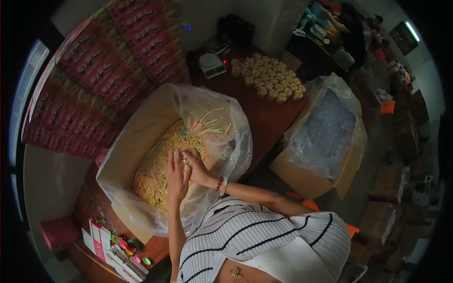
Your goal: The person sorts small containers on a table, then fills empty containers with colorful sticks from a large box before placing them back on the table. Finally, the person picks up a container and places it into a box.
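Observation:
My left hand (176, 178) and my right hand (196, 168) meet over a large plastic-lined carton (134, 137). Inside it lies a heap of thin pastel sticks (158, 170), yellow, pink, orange and green. Between my hands the pale ends of a small bundle of sticks (185, 162) show; the rest of it is hidden by the fingers. My left fingers point up along one side, and my right fingers curl in from the other. Beads and a pale bangle circle my right wrist. Loose sticks lie higher on the clear liner.
Filled small cups (271, 78) stand grouped on the red-brown table (264, 120) beside a white scale (212, 65). A second lined carton (325, 132) is at right. Pink printed boxes (108, 61) are stacked at left. Colourful rings (132, 246) lie lower left. A person (351, 37) is in the background.

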`<action>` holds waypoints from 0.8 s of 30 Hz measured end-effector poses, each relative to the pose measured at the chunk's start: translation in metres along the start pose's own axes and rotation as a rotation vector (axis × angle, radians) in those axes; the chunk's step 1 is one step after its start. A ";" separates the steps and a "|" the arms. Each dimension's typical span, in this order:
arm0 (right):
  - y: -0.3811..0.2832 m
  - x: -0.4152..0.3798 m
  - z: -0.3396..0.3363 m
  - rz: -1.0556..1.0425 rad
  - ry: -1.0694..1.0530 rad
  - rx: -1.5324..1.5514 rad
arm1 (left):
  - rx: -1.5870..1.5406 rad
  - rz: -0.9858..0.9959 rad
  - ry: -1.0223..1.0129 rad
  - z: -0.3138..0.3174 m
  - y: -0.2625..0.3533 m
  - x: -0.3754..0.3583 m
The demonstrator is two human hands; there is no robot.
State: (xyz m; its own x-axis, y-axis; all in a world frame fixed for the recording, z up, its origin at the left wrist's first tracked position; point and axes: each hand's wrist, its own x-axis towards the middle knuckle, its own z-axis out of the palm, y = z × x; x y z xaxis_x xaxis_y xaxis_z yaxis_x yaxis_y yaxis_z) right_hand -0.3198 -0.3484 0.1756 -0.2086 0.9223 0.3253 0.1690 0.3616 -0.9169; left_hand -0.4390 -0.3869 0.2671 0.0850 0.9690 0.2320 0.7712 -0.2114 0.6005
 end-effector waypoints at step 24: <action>-0.031 0.021 -0.073 0.003 -0.018 -0.328 | -0.299 -0.004 0.038 0.023 0.029 0.004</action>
State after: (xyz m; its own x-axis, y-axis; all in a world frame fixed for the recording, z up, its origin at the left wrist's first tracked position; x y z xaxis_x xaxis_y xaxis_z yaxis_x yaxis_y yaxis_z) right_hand -0.2589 -0.3299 0.2277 -0.2241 0.9221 0.3155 0.4706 0.3859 -0.7935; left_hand -0.4017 -0.3865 0.2682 0.0542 0.9657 0.2540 0.5507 -0.2411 0.7991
